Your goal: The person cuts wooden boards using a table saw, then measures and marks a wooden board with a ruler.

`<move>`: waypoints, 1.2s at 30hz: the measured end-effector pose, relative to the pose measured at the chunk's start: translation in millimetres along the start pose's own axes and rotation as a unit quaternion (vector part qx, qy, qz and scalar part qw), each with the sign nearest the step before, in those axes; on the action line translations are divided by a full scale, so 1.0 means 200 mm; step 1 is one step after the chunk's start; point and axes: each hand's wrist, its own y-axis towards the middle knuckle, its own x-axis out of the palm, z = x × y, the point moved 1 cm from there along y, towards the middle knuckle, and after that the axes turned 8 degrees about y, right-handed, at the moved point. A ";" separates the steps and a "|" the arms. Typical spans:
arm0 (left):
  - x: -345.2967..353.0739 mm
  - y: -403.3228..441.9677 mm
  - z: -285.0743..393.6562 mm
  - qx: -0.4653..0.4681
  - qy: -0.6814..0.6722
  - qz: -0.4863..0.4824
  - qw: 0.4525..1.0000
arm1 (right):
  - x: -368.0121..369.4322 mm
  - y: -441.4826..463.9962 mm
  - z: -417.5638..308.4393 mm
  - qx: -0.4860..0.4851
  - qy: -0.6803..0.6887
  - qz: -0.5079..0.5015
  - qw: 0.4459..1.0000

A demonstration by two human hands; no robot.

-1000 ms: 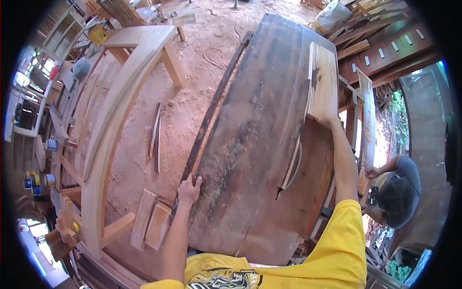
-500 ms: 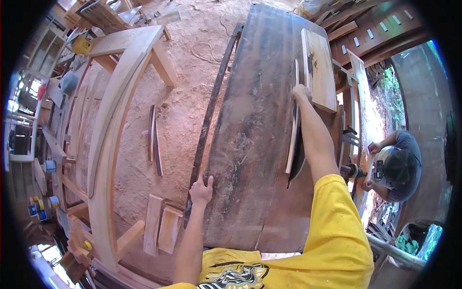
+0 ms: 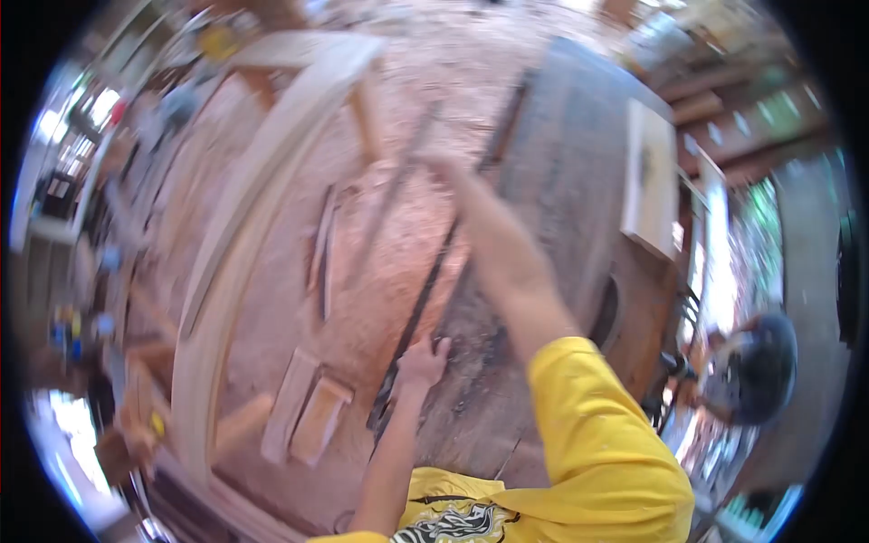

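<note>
My right hand [image 3: 439, 167] is closed around a thin wooden strip [image 3: 385, 217], both smeared by motion. It holds the strip over the floor, left of the dark work table [image 3: 543, 172]. Resting at the table's left edge beside a dark rail [image 3: 421, 312] is my left hand [image 3: 424, 362], thumb spread from the other fingers, which are partly hidden and blurred. A dark saw blade [image 3: 605, 308] stands up from the table, to the right of my right forearm.
A pale thick board [image 3: 650, 176] lies along the table's right side. To the left stands a large wooden frame [image 3: 262, 190]. Short wood pieces [image 3: 317, 421] and thin strips [image 3: 324, 249] are on the dusty floor. Another person [image 3: 760, 366] is at the right.
My right hand has swung left with the strip, away from beside the blade and past the table's left edge. The view has shifted, and my left hand stays at the table edge.
</note>
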 end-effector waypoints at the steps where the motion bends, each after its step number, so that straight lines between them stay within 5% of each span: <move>1: 0.02 0.00 -0.01 0.020 -0.020 0.026 0.999 | 0.04 -0.23 -0.35 0.035 -0.156 -0.006 0.987; 2: 0.05 0.02 -0.03 0.024 -0.002 0.034 0.999 | 0.04 -0.05 -0.23 -0.068 -0.309 0.054 0.947; 7: 0.04 0.02 0.00 0.032 0.020 0.055 0.998 | -1.02 -0.50 -0.07 0.014 -0.309 0.255 0.916; 9: 0.05 0.02 -0.01 0.042 0.011 0.063 0.997 | -1.58 -0.63 0.31 -0.049 -0.347 0.443 0.825; 11: 0.10 0.03 -0.03 0.064 -0.002 0.096 0.993 | -2.07 -0.95 0.46 0.056 -0.287 0.436 0.851; 12: 0.11 0.04 -0.04 0.057 0.009 0.091 0.994 | -2.09 -1.26 0.21 0.202 -0.284 0.404 0.846; 16: 0.11 0.02 -0.03 0.054 0.022 0.102 0.993 | -2.64 -1.32 0.74 0.286 -0.312 0.405 0.811; 23: 0.09 0.02 -0.01 0.073 0.035 0.118 0.990 | -2.71 -1.28 1.05 0.335 -0.295 0.379 0.810; 26: 0.09 0.04 0.01 0.037 -0.010 0.027 0.999 | -2.64 -1.17 1.01 0.339 -0.277 0.397 0.806; 28: 0.12 0.12 -0.02 0.158 -0.018 0.154 0.975 | -2.57 -1.08 1.09 0.345 -0.277 0.431 0.786; 31: -0.15 0.49 0.60 0.272 -0.062 0.286 0.917 | -2.09 -1.23 0.54 0.404 -0.205 0.449 0.770; 33: -0.35 0.81 1.16 0.354 -0.230 0.214 0.881 | -2.01 -1.18 0.47 0.367 -0.134 0.432 0.813; 35: -0.31 1.25 1.66 0.448 -0.181 0.259 0.836 | -1.84 -1.13 0.35 0.376 -0.138 0.457 0.795; 36: -0.20 1.46 1.88 0.419 -0.140 0.198 0.875 | -1.74 -1.13 0.31 0.390 -0.141 0.474 0.777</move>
